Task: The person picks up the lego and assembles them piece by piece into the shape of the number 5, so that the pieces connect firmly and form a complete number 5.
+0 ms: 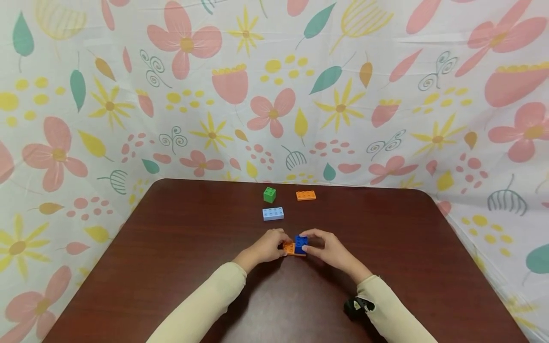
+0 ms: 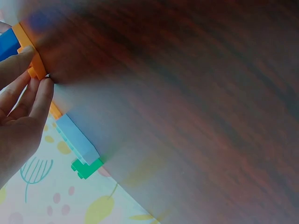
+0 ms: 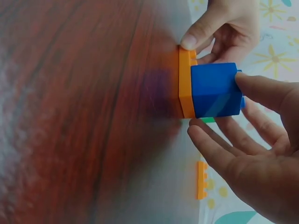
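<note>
An orange building-block plate (image 1: 289, 248) lies low over the table between both hands. On its right end sits a square dark blue brick (image 1: 301, 244), flush against the plate's studded face in the right wrist view. My left hand (image 1: 270, 245) pinches the plate's left end, thumb on the near side and fingers on the far side. My right hand (image 1: 331, 249) holds the blue brick between thumb and fingers. From the right wrist, the blue brick (image 3: 215, 91) shows upright on the orange plate (image 3: 185, 79), with a fingertip at its studded top.
Beyond the hands lies a light blue brick (image 1: 273, 214). Behind it stand a green brick (image 1: 269, 195) and, to the right, another orange plate (image 1: 306, 195). The brown table (image 1: 180, 267) ends at a flowered cloth (image 1: 274, 143). A black device (image 1: 358, 307) sits by the right cuff.
</note>
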`<state>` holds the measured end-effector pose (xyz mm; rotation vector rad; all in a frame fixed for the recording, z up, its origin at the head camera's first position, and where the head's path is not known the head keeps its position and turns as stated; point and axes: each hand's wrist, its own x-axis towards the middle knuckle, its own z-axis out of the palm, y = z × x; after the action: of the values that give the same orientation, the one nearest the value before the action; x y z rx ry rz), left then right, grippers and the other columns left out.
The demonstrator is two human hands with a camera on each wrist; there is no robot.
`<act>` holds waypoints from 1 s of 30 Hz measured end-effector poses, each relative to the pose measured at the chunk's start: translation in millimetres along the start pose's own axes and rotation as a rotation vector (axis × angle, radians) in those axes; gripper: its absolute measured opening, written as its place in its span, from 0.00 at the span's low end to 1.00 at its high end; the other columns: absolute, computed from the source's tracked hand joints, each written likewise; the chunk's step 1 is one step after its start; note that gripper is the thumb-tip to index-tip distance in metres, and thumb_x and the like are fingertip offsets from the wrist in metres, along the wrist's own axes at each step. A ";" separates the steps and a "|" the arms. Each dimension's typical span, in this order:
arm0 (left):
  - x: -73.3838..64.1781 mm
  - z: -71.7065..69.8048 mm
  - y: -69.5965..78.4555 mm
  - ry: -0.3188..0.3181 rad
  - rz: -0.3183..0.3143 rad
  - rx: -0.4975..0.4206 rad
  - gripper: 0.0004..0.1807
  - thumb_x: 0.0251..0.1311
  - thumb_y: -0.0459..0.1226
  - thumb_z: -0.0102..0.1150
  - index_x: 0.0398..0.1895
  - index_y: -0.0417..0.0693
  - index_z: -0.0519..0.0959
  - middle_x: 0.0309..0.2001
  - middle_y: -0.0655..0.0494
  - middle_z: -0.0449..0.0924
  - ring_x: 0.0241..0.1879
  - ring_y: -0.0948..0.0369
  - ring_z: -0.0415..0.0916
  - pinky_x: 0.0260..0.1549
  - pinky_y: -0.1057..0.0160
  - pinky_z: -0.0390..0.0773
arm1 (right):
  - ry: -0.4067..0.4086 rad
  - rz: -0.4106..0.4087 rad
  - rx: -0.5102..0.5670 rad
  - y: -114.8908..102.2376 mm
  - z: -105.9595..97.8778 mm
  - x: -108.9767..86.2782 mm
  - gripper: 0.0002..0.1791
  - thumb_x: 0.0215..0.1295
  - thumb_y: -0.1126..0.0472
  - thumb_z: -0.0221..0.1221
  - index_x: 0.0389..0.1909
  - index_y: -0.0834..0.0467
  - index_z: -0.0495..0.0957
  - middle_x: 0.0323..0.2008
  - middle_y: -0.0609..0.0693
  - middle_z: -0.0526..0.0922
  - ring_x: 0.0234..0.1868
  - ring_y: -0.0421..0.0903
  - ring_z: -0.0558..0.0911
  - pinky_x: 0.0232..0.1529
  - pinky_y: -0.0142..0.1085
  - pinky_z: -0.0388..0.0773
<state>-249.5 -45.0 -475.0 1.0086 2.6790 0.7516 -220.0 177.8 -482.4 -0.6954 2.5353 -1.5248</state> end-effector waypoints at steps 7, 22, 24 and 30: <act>1.2 -1.0 -4.7 -0.011 0.011 -0.018 0.16 0.55 0.31 0.68 0.48 0.39 0.82 0.43 0.50 0.80 0.42 0.56 0.77 0.44 0.64 0.77 | 0.018 0.148 0.146 -3.4 4.5 -4.2 0.24 0.66 0.61 0.61 0.61 0.63 0.69 0.56 0.62 0.75 0.55 0.59 0.76 0.49 0.44 0.79; 1.9 -4.3 -2.6 -0.049 0.018 -0.001 0.18 0.55 0.32 0.68 0.51 0.41 0.80 0.45 0.51 0.78 0.45 0.57 0.76 0.46 0.63 0.78 | 0.138 0.353 0.348 -6.1 18.8 -4.6 0.24 0.61 0.66 0.64 0.58 0.59 0.73 0.57 0.59 0.75 0.55 0.55 0.76 0.49 0.42 0.78; 2.5 -4.9 -2.4 -0.060 0.012 -0.023 0.20 0.55 0.32 0.68 0.52 0.41 0.80 0.45 0.51 0.78 0.45 0.56 0.76 0.46 0.64 0.78 | 0.154 0.375 0.354 -6.8 19.8 -4.7 0.23 0.61 0.67 0.64 0.58 0.58 0.74 0.56 0.58 0.75 0.54 0.53 0.76 0.49 0.42 0.78; 4.4 -7.7 -3.1 -0.073 -0.013 -0.090 0.20 0.54 0.31 0.68 0.52 0.42 0.80 0.45 0.50 0.78 0.45 0.55 0.77 0.45 0.63 0.78 | 0.183 0.402 0.355 -5.3 21.0 -5.4 0.22 0.60 0.68 0.64 0.56 0.58 0.76 0.54 0.56 0.76 0.54 0.53 0.76 0.49 0.42 0.78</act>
<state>-257.1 -47.1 -470.0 0.9772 2.5628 0.8083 -206.9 161.0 -489.0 0.0004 2.2351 -1.8700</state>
